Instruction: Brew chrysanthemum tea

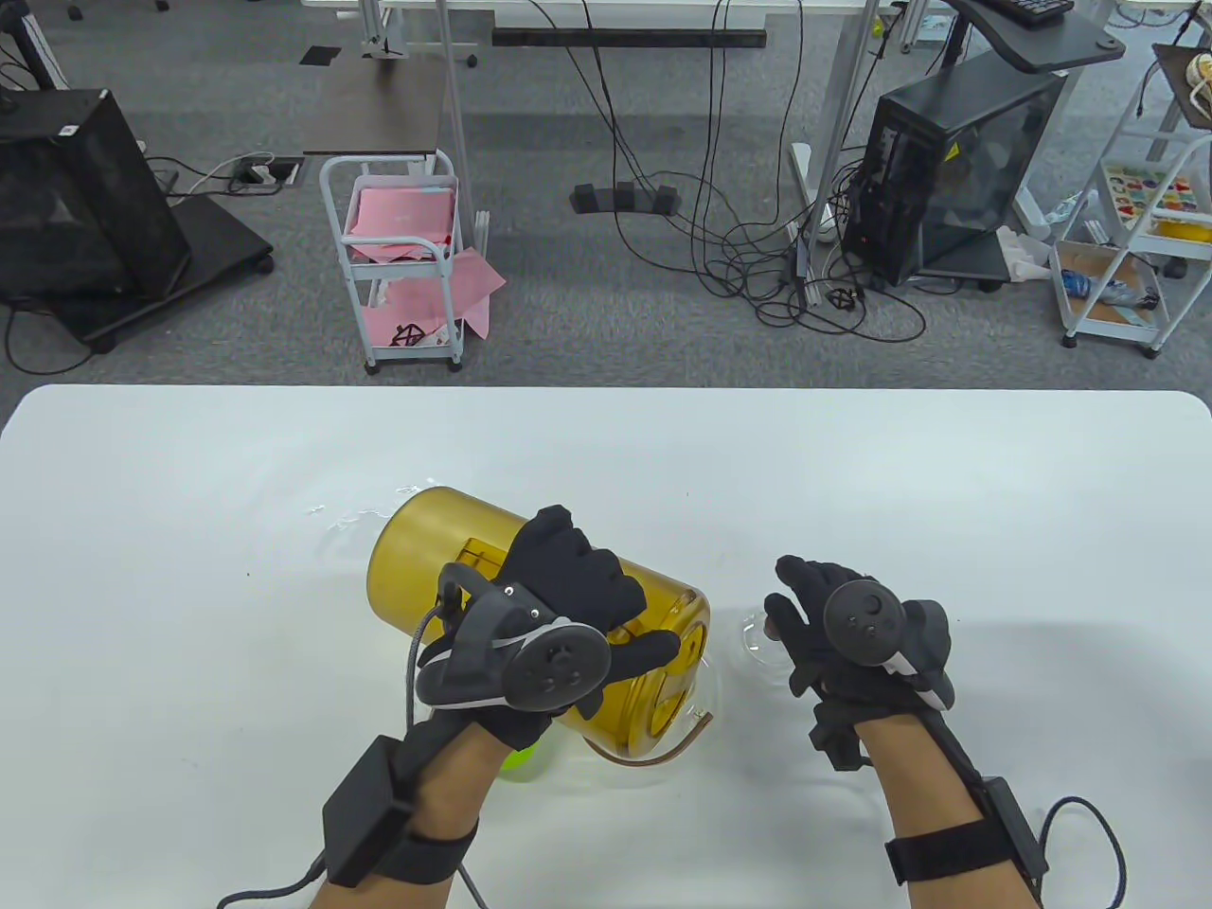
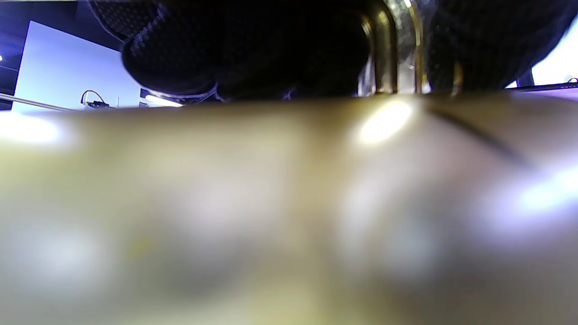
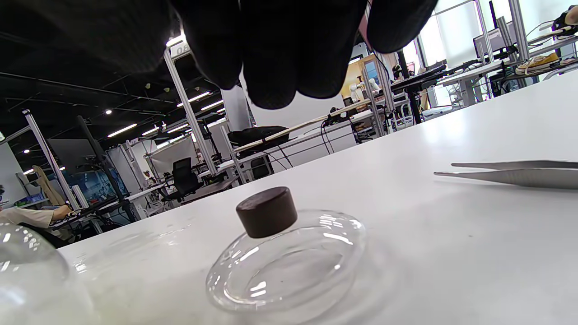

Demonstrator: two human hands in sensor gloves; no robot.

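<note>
My left hand (image 1: 587, 606) grips a big amber translucent jug (image 1: 426, 544) and holds it tilted, mouth down toward me. The jug's mouth is over a clear glass vessel with a curved brown handle (image 1: 674, 746). In the left wrist view the jug (image 2: 271, 203) is a blur filling the frame, with my fingers (image 2: 180, 54) curled over its top. My right hand (image 1: 795, 606) hovers just above a glass lid (image 3: 289, 262) with a dark brown knob (image 3: 267, 211) and holds nothing. The lid (image 1: 755, 636) lies flat on the white table (image 1: 994, 492).
Metal tweezers (image 3: 510, 174) lie on the table to the right of the lid. A small green object (image 1: 519, 760) peeks out under my left wrist. A rounded clear glass piece (image 3: 27, 271) shows at the left in the right wrist view. Carts, cables and computers stand beyond the table's far edge.
</note>
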